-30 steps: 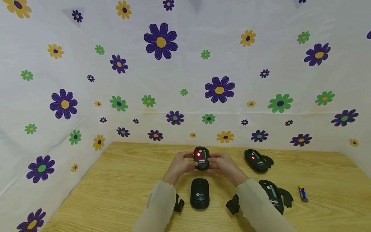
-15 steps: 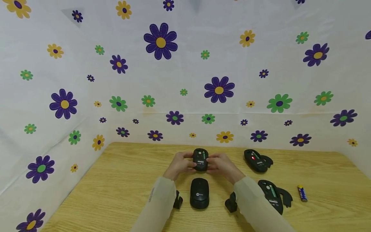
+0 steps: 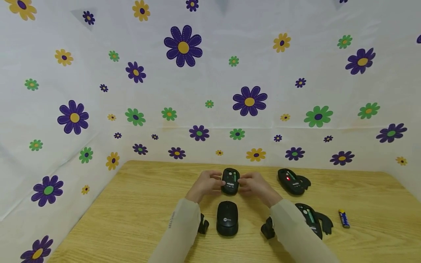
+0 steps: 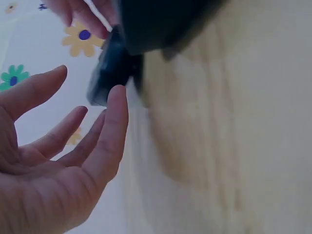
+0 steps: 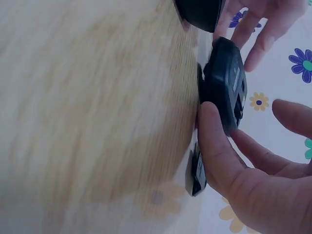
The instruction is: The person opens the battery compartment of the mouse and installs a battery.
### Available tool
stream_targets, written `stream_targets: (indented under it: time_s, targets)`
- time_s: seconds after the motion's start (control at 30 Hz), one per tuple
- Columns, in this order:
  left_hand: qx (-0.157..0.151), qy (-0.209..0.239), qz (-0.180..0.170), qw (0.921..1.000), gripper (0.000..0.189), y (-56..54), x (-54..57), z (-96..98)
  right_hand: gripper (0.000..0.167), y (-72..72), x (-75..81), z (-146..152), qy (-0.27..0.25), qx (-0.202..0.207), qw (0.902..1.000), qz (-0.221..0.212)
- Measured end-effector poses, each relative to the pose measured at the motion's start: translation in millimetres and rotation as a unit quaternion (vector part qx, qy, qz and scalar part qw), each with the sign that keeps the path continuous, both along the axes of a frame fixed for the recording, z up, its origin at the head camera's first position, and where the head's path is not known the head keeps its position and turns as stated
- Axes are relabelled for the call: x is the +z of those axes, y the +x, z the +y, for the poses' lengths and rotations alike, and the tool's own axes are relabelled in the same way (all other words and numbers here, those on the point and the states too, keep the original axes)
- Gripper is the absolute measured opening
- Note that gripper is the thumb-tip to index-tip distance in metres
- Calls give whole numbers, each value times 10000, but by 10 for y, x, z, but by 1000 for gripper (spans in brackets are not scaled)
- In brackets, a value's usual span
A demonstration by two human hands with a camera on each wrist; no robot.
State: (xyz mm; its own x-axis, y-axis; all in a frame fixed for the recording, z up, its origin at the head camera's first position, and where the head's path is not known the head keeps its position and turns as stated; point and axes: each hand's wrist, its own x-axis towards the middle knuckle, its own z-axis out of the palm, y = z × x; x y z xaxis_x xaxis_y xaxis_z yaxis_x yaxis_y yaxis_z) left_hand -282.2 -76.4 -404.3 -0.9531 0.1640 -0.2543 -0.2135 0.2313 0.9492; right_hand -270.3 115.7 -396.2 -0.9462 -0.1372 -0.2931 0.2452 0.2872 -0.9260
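An upturned black computer mouse (image 3: pixel 231 181) with its underside compartment uncovered is between my two hands at the back of the table. My right hand (image 3: pixel 254 185) pinches its right edge; in the right wrist view, thumb and finger meet the end of the mouse (image 5: pixel 224 83). On the other side my left hand (image 3: pixel 208 184) has its fingers spread and loosely bent. The left wrist view shows that hand (image 4: pixel 73 156) near the mouse (image 4: pixel 114 68), not wrapped round it. A green battery shows in the mouse's compartment.
Nearer me stands another black mouse (image 3: pixel 227 218), right side up. To the right lie two upturned mice, one with a red light (image 3: pixel 291 181) and one partly behind my sleeve (image 3: pixel 309 215), each with a loose cover beside it. A blue battery (image 3: pixel 344 218) lies further right.
The red light on the mouse between my hands has gone out of sight. That mouse sits slightly lower, now lying flatter, and my left fingers have loosened from its edge.
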Motion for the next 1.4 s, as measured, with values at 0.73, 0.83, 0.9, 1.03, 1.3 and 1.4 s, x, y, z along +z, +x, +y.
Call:
stream_targets:
  time_s: [0.73,0.83,0.9,1.03,1.3,1.4]
  targets:
    - [-1121,-249,563,9918,48,488,169,-369,37,331,104,223,-264,502,9983,134]
    - [-1240,-145,550,9907,49,549,195,-397,37,389,83,235,-336,595,9975,194]
    - [-1311,-57,530,9899,49,585,203,-414,37,428,74,241,-387,655,9968,228]
    - [-1415,119,452,9888,49,631,211,-424,40,491,67,266,-495,828,9949,283]
    - [-1453,134,352,9887,48,725,150,-431,43,588,56,305,-717,1121,9908,228]
    - [-1439,192,289,9890,49,771,103,-454,43,618,49,295,-796,1190,9896,132]
